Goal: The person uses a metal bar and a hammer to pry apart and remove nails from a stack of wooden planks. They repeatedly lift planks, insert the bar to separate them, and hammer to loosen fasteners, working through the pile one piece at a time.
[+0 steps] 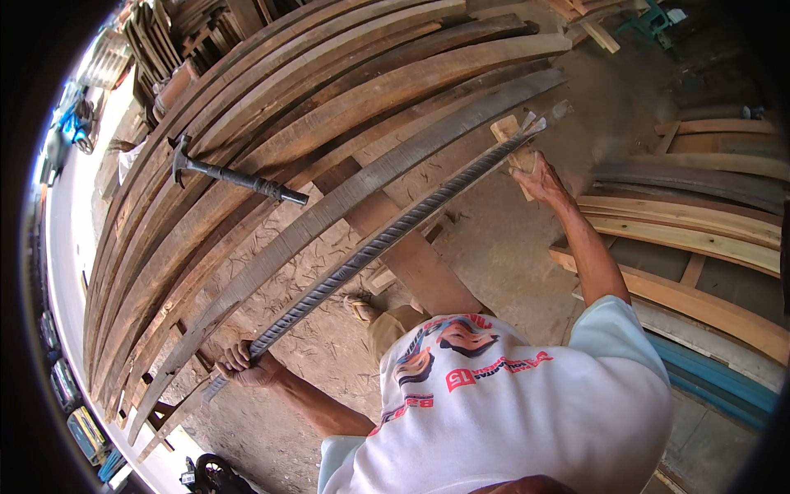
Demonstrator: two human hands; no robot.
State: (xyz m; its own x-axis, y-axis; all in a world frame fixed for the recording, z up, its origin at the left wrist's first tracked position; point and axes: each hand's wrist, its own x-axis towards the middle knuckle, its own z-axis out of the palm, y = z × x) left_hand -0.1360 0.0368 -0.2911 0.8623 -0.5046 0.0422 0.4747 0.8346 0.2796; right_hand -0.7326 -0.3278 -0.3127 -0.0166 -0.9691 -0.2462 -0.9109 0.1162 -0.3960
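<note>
A long ribbed steel bar [362,257] runs diagonally across the view, its far right end flattened and split. My left hand [247,367] is closed around its near left end. At the other end, my right hand [541,179] has its fingers closed on a short, pale wooden piece [504,129] that crosses the bar. The palm side of that grip is hidden. Just beyond the bar lies a grey wooden plank [329,206], roughly parallel to it. A claw hammer [234,174] with a dark handle rests across the planks further off.
Several long brown planks [329,107] lie side by side on the far left. More timber [683,222] is stacked at the right. A wide board [428,276] passes beneath the bar toward me. A sandalled foot [359,309] stands on the dirt floor [271,436]. Part of a wheel [218,473] shows lower left.
</note>
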